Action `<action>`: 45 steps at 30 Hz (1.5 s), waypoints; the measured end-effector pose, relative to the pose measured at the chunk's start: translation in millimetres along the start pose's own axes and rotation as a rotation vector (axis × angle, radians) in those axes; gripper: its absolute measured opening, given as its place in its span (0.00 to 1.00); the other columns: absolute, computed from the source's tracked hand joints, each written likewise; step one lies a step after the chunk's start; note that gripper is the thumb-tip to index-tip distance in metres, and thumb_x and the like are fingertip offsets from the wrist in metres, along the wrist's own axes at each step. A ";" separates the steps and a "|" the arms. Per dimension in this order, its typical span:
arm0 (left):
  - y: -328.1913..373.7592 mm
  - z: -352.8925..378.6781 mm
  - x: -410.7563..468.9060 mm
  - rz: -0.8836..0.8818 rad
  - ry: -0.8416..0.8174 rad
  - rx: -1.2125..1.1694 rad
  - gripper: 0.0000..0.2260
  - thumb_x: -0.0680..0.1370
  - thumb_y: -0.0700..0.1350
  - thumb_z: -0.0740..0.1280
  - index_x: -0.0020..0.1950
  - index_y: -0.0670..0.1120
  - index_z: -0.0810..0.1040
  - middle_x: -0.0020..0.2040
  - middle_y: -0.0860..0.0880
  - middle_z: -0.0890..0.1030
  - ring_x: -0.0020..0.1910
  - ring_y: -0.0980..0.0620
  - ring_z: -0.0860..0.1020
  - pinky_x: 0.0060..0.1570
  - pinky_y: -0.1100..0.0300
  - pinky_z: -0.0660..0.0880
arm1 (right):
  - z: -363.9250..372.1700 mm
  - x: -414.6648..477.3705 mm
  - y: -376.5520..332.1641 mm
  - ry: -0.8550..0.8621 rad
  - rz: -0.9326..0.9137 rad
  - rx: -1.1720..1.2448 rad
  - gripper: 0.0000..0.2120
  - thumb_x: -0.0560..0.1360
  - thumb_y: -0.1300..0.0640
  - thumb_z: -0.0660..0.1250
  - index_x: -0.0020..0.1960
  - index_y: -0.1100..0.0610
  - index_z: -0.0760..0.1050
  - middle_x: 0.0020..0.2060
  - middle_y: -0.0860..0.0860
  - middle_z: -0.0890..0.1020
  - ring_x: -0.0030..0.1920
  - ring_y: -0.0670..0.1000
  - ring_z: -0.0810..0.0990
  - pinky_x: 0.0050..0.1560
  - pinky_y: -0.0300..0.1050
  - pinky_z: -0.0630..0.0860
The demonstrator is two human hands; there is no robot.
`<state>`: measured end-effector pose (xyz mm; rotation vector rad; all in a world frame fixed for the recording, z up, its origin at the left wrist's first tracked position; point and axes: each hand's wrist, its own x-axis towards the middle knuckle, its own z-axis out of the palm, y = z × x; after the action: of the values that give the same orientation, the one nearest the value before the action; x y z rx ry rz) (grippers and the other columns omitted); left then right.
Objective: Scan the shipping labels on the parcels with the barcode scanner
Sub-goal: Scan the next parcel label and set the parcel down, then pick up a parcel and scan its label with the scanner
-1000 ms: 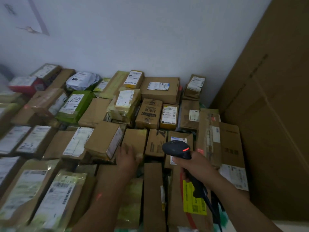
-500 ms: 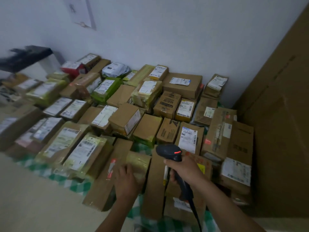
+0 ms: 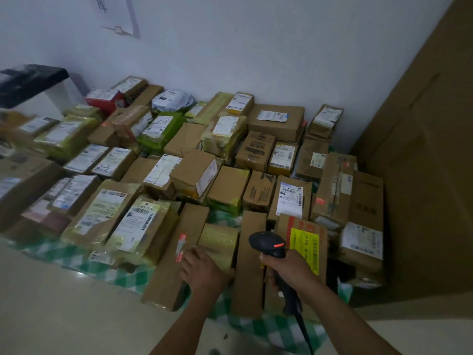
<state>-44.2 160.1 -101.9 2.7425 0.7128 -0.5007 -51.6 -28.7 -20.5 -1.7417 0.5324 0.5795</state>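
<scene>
Now, R hand (image 3: 289,270) grips scanner (image 3: 266,243), yellow label (image 3: 304,248) beside

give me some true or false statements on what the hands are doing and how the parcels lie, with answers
1. The right hand holds the barcode scanner. True.
2. The left hand hangs in the air, touching nothing. False: it rests on a tape-wrapped parcel.
3. The parcels lie on a green checked cloth. True.
4. The box just right of the scanner carries a blue label. False: its label is yellow.
</scene>
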 end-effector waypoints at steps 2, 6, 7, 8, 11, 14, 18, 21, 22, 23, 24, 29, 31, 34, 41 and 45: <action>-2.8 -7.2 -4.6 0.014 0.024 -0.085 0.57 0.64 0.68 0.73 0.79 0.42 0.46 0.73 0.38 0.53 0.73 0.36 0.55 0.73 0.43 0.54 | 0.2 -4.1 0.0 0.011 -0.003 0.042 0.12 0.75 0.54 0.73 0.38 0.61 0.79 0.26 0.54 0.79 0.24 0.51 0.79 0.26 0.41 0.74; -6.5 -36.8 -20.3 0.123 0.164 -0.331 0.55 0.64 0.65 0.74 0.79 0.46 0.47 0.71 0.44 0.53 0.71 0.38 0.59 0.71 0.44 0.60 | 1.1 -11.4 -13.4 -0.013 -0.048 0.200 0.12 0.75 0.55 0.73 0.39 0.63 0.78 0.27 0.56 0.80 0.25 0.53 0.79 0.27 0.43 0.75; -6.4 -48.5 -23.7 0.152 0.210 -0.415 0.53 0.63 0.64 0.74 0.79 0.49 0.50 0.69 0.46 0.54 0.68 0.40 0.62 0.69 0.46 0.64 | 1.5 -13.4 -18.6 -0.028 -0.067 0.241 0.11 0.74 0.56 0.74 0.40 0.63 0.78 0.28 0.57 0.80 0.26 0.54 0.79 0.27 0.44 0.75; -5.0 -62.1 -27.5 0.169 0.234 -0.513 0.50 0.61 0.62 0.73 0.78 0.53 0.53 0.67 0.49 0.55 0.66 0.42 0.64 0.66 0.47 0.67 | 2.6 -15.3 -24.2 -0.047 -0.087 0.288 0.11 0.74 0.56 0.74 0.41 0.63 0.79 0.29 0.57 0.80 0.27 0.55 0.80 0.28 0.44 0.76; 0.4 -100.8 -35.5 0.161 0.123 -0.847 0.39 0.64 0.60 0.73 0.73 0.62 0.62 0.66 0.54 0.59 0.61 0.48 0.69 0.61 0.47 0.73 | 5.9 -20.5 -40.0 -0.084 -0.124 0.502 0.09 0.73 0.56 0.74 0.46 0.61 0.80 0.35 0.58 0.83 0.33 0.56 0.82 0.32 0.46 0.78; -4.8 -123.9 -39.5 0.174 -0.174 -1.304 0.26 0.72 0.55 0.72 0.68 0.53 0.71 0.67 0.47 0.74 0.59 0.45 0.78 0.59 0.44 0.77 | 7.5 -23.6 -49.7 -0.065 -0.121 0.682 0.13 0.71 0.54 0.76 0.51 0.60 0.81 0.42 0.57 0.85 0.43 0.55 0.85 0.41 0.49 0.81; -13.8 -135.0 -46.1 0.257 -0.586 -1.625 0.25 0.73 0.59 0.64 0.67 0.47 0.75 0.59 0.43 0.83 0.58 0.44 0.82 0.50 0.50 0.79 | 13.0 -26.3 -51.8 -0.118 -0.133 0.713 0.25 0.63 0.48 0.77 0.56 0.59 0.80 0.47 0.56 0.85 0.49 0.59 0.84 0.51 0.54 0.81; -15.6 -135.0 -45.2 0.279 -0.607 -1.632 0.23 0.79 0.57 0.60 0.70 0.48 0.73 0.62 0.43 0.82 0.60 0.43 0.81 0.54 0.46 0.78 | 17.3 -29.1 -49.8 -0.159 -0.164 0.763 0.28 0.60 0.47 0.79 0.57 0.56 0.81 0.53 0.57 0.86 0.53 0.60 0.85 0.51 0.57 0.82; -16.0 -135.6 -42.2 0.285 -0.557 -1.610 0.20 0.81 0.54 0.59 0.71 0.48 0.73 0.62 0.44 0.82 0.60 0.44 0.81 0.54 0.46 0.78 | 17.5 -30.7 -49.6 -0.159 -0.188 0.763 0.26 0.59 0.47 0.79 0.55 0.55 0.82 0.52 0.57 0.86 0.51 0.59 0.86 0.46 0.54 0.82; -16.3 -137.5 -39.6 0.304 -0.483 -1.560 0.18 0.83 0.50 0.59 0.72 0.49 0.72 0.62 0.45 0.82 0.60 0.45 0.81 0.56 0.46 0.79 | 17.5 -32.6 -49.2 -0.149 -0.215 0.759 0.24 0.60 0.48 0.79 0.54 0.54 0.83 0.51 0.56 0.86 0.49 0.58 0.86 0.42 0.52 0.82; -16.3 -140.6 -37.0 0.324 -0.405 -1.497 0.17 0.84 0.46 0.59 0.72 0.51 0.72 0.64 0.47 0.81 0.60 0.46 0.81 0.59 0.46 0.78 | 17.6 -33.9 -48.5 -0.131 -0.244 0.755 0.21 0.61 0.49 0.78 0.53 0.53 0.84 0.50 0.56 0.86 0.48 0.57 0.86 0.39 0.51 0.82; -12.3 -156.4 -38.1 0.424 -0.354 -1.086 0.32 0.75 0.64 0.67 0.77 0.58 0.63 0.69 0.54 0.75 0.62 0.52 0.77 0.59 0.52 0.76 | 22.2 -38.5 -52.4 0.007 -0.347 0.623 0.12 0.74 0.55 0.73 0.57 0.52 0.82 0.50 0.51 0.87 0.50 0.54 0.85 0.48 0.51 0.81; -10.7 -157.9 -37.4 0.425 -0.338 -0.980 0.34 0.74 0.60 0.71 0.77 0.57 0.63 0.67 0.53 0.76 0.60 0.51 0.78 0.60 0.50 0.76 | 22.1 -42.3 -57.0 0.046 -0.386 0.484 0.10 0.74 0.53 0.73 0.55 0.49 0.82 0.47 0.47 0.87 0.47 0.47 0.85 0.48 0.48 0.79; -12.4 -153.2 -32.8 0.355 -0.301 -1.050 0.31 0.76 0.51 0.72 0.76 0.53 0.64 0.63 0.51 0.78 0.56 0.51 0.80 0.53 0.53 0.79 | 16.2 -45.9 -61.5 0.081 -0.413 0.325 0.07 0.73 0.49 0.74 0.51 0.47 0.81 0.42 0.43 0.86 0.40 0.44 0.85 0.40 0.44 0.79; -22.2 -132.4 -19.4 0.221 -0.051 -1.246 0.38 0.74 0.41 0.74 0.78 0.54 0.58 0.66 0.48 0.75 0.56 0.51 0.78 0.52 0.50 0.78 | -11.8 -52.6 -71.8 -0.050 -0.356 0.289 0.16 0.73 0.49 0.74 0.50 0.61 0.79 0.35 0.57 0.82 0.26 0.54 0.77 0.26 0.43 0.74; -22.4 -128.8 -14.0 0.203 -0.020 -1.269 0.38 0.74 0.39 0.74 0.76 0.57 0.56 0.65 0.48 0.76 0.50 0.54 0.78 0.41 0.57 0.77 | -18.0 -58.5 -79.0 -0.132 -0.346 0.236 0.19 0.73 0.48 0.73 0.49 0.65 0.78 0.34 0.58 0.81 0.25 0.53 0.77 0.25 0.42 0.73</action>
<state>-33.5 216.1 16.6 1.5695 0.4665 0.0244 -45.6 -24.9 79.2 -1.5136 0.1900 0.3662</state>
